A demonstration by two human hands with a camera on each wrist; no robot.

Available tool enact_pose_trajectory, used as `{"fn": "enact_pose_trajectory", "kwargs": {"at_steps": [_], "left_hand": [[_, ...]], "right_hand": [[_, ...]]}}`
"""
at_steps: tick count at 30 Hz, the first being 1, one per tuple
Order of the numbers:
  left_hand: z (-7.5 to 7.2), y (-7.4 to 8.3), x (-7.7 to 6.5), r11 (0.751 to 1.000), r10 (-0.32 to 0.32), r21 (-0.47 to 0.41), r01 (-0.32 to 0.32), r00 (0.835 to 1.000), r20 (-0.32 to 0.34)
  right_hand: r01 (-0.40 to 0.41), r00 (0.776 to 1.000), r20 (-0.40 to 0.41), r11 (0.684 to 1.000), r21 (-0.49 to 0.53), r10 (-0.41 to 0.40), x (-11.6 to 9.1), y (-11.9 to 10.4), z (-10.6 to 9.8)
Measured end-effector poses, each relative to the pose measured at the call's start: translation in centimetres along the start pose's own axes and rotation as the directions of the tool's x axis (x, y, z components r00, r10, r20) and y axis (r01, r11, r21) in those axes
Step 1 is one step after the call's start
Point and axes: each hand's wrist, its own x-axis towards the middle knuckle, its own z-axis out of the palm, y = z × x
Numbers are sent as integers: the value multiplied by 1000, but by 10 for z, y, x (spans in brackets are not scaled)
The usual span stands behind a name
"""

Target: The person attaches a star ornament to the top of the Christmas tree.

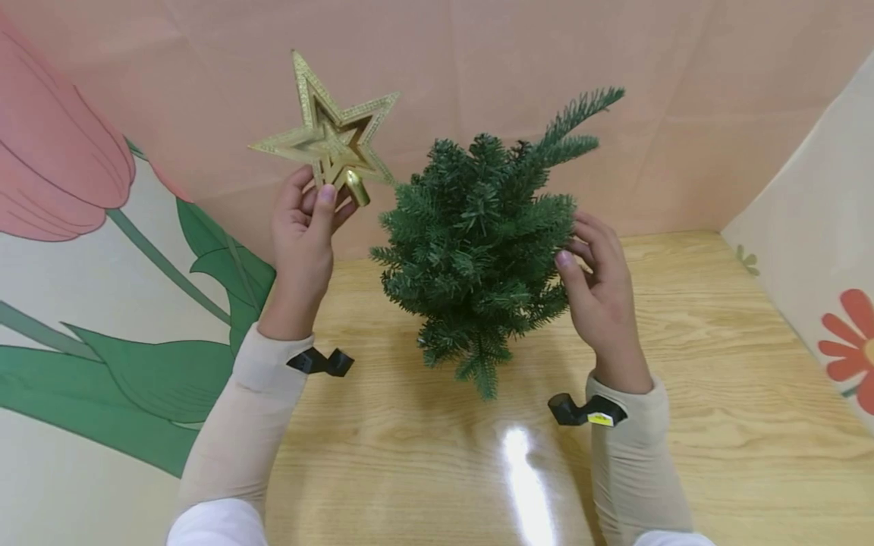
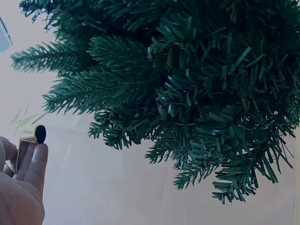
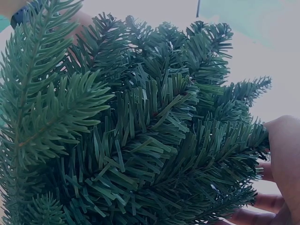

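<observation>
"Gold star (image 1: 331,140): where do I have it?"
"Pinched in the left hand (image 1: 303,235), just beside the green tree (image 1: 474,235); off it still, I'd judge."
"Other side?"
"The right hand (image 1: 606,284) touches branches, fingers curved; whether they grip, I can't tell."

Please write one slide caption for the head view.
Left hand holding a gold star beside a green tree, right hand at its other side.
</observation>
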Motion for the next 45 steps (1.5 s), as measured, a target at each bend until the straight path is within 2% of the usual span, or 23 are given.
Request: {"fn": "enact_pose_trajectory", "kwargs": {"at_steps": [12, 19, 31, 33, 45], "left_hand": [[1, 7, 5, 1000, 29, 0, -29, 999, 21], [6, 13, 11, 998, -26, -53, 26, 1000, 5], [19, 20, 20, 999, -3, -39, 4, 999, 41], [20, 21, 21, 998, -22, -56, 24, 999, 32], [21, 23, 25, 999, -25, -48, 26, 999, 27]], "right_hand": [[-8, 1000, 2, 1000, 3, 8, 0, 0, 0], [-21, 1000, 3, 1000, 2, 21, 0, -1, 0], [-23, 1000, 4, 1000, 1, 23, 0, -2, 0], [-24, 1000, 2, 1000, -2, 24, 0, -1, 0], [-31, 1000, 3, 999, -8, 31, 0, -2, 0]]}}
